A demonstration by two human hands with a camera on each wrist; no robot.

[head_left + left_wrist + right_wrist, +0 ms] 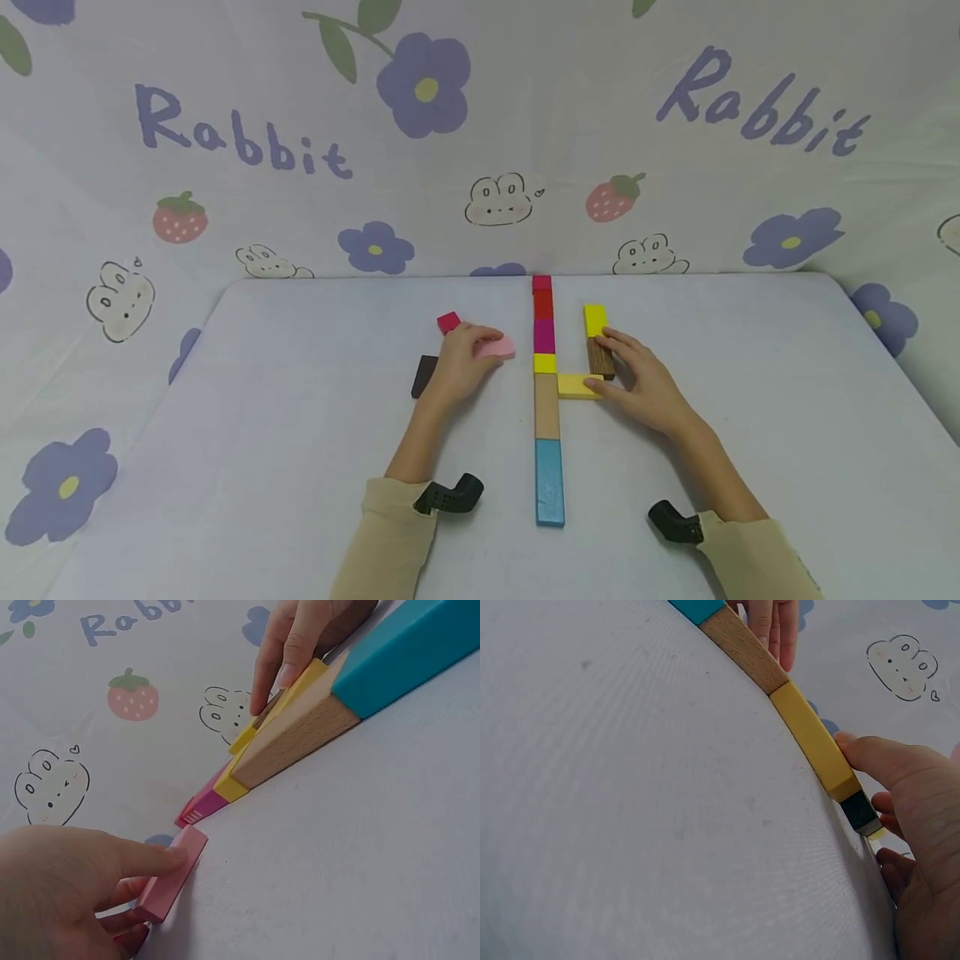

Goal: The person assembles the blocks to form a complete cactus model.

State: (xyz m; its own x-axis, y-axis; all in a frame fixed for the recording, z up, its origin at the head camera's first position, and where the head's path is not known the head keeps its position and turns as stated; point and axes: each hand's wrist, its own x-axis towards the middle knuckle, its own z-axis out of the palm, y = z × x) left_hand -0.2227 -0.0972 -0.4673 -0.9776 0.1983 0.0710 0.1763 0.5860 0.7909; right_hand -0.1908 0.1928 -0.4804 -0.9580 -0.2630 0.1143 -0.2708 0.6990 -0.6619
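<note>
My left hand (463,358) pinches a pink block (174,874) between thumb and fingers, left of a line of blocks. The line runs from a blue block (550,483) through a tan wooden block (547,406), a small yellow block (545,363) and a magenta block (544,336) to red ones (543,303). On its right, a pale yellow block (576,386) juts out from the tan block. My right hand (647,385) rests its thumb on that block's outer end, its fingers against a brown block (600,357). A bright yellow block (595,320) touches the brown one's far end.
Beside my left hand lie a small red cube (447,322) and a dark block (423,375), both partly covered by it. White cloth covers the table (262,467), and a printed rabbit-pattern curtain (300,208) rises behind its far edge.
</note>
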